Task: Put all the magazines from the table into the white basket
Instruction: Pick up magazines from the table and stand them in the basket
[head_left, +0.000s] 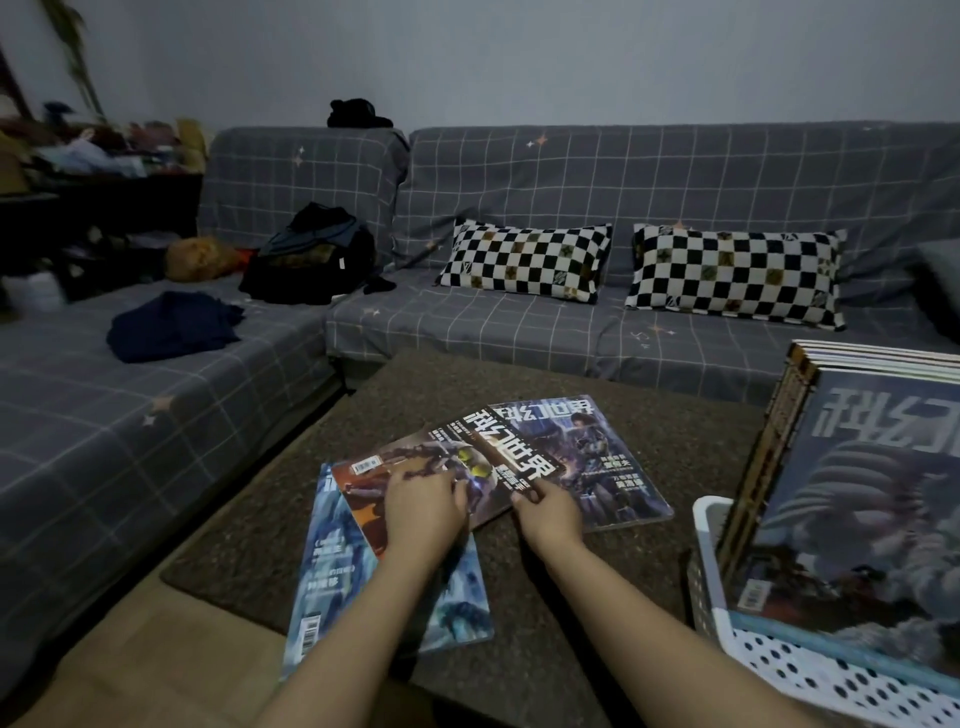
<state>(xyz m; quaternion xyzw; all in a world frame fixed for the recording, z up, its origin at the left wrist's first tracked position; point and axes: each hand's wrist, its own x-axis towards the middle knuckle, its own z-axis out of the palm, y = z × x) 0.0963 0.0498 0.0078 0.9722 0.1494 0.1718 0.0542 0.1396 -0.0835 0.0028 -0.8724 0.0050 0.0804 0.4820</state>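
Three magazines lie fanned on the brown table (675, 431). A brown-covered magazine (415, 462) rests on top, overlapping a pale blue magazine (332, 571) at the near left and a dark blue magazine (608, 467) at the right. My left hand (423, 506) presses flat on the brown-covered one, fingers spread. My right hand (545, 512) pinches that magazine's right edge between thumb and fingers. The white basket (810, 670) stands at the right, and several magazines (857, 493) stand upright in it.
A grey checked L-shaped sofa (467, 322) wraps the table's far and left sides. On it lie two checkered pillows (524, 260), a black bag (311, 260) and folded dark clothes (171, 325). A cluttered dark shelf (78, 208) stands at the far left.
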